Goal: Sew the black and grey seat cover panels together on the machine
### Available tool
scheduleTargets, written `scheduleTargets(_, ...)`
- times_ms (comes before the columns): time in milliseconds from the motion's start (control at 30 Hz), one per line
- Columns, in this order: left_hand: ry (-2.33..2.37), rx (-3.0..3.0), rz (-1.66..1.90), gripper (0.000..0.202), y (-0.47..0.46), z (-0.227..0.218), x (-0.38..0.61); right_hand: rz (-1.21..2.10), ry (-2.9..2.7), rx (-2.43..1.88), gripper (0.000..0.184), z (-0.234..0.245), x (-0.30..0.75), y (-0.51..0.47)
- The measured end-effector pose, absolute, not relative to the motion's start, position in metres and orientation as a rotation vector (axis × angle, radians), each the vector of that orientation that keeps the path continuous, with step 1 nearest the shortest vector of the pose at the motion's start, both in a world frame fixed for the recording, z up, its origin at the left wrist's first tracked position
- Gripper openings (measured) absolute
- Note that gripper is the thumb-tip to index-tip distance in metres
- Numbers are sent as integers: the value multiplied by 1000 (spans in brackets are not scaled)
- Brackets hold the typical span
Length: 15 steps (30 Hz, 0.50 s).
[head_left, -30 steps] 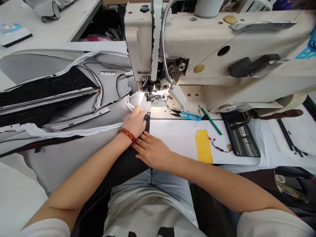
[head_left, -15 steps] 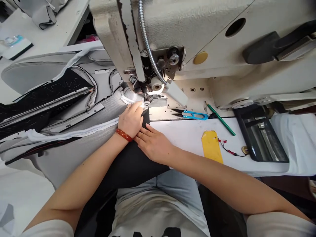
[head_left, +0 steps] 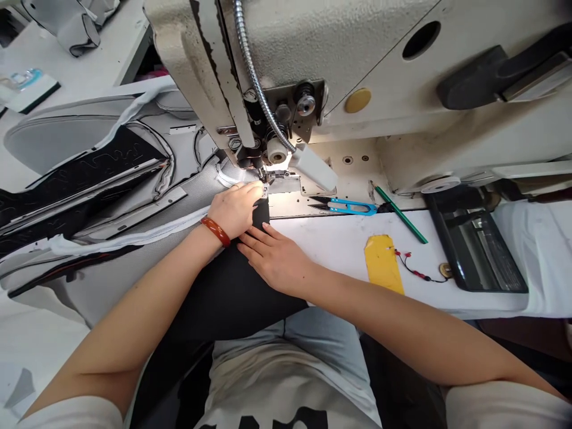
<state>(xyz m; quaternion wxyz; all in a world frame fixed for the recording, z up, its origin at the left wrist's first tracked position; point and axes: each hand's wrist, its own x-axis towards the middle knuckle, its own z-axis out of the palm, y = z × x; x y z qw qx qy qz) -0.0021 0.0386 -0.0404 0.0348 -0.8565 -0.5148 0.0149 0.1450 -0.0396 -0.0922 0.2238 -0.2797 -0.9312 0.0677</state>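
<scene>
My left hand (head_left: pixel 236 208), with a red-brown bracelet (head_left: pixel 215 232) on its wrist, is close in front of the sewing machine's needle and presser foot (head_left: pixel 263 174). Its fingers are bent and closed on the edge of the fabric; the fingertips are partly hidden. My right hand (head_left: pixel 279 262) lies flat on the black fabric (head_left: pixel 227 304), its fingers stretched out just below the left hand. Grey mesh fabric (head_left: pixel 190 201) spreads to the left of the needle, joined with black and light grey panels. A white strip (head_left: pixel 147 238) runs across it towards my left wrist.
Blue thread snips (head_left: pixel 351 206) and a green pencil (head_left: pixel 400 213) lie right of the needle. Closer to me are a yellow tag (head_left: pixel 384 264), a beaded cord (head_left: pixel 420 275) and a black tray (head_left: pixel 480 244). The machine head (head_left: pixel 335 47) overhangs the work.
My left hand has shifted slightly left, and its fingers lie a little flatter near the presser foot. The right hand stays flat on the black fabric. The view has moved slightly.
</scene>
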Motion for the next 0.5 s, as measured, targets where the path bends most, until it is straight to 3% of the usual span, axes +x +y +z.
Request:
scheduleTargets(267, -1612, -2659, 150, 43, 42, -36, -3, 199, -2586, -780, 37, -91, 145, -41)
scheduleTargets(500, -1592, -2578, 62, 34, 32, -43, 3, 256, -2553, -794, 38, -91, 145, -41)
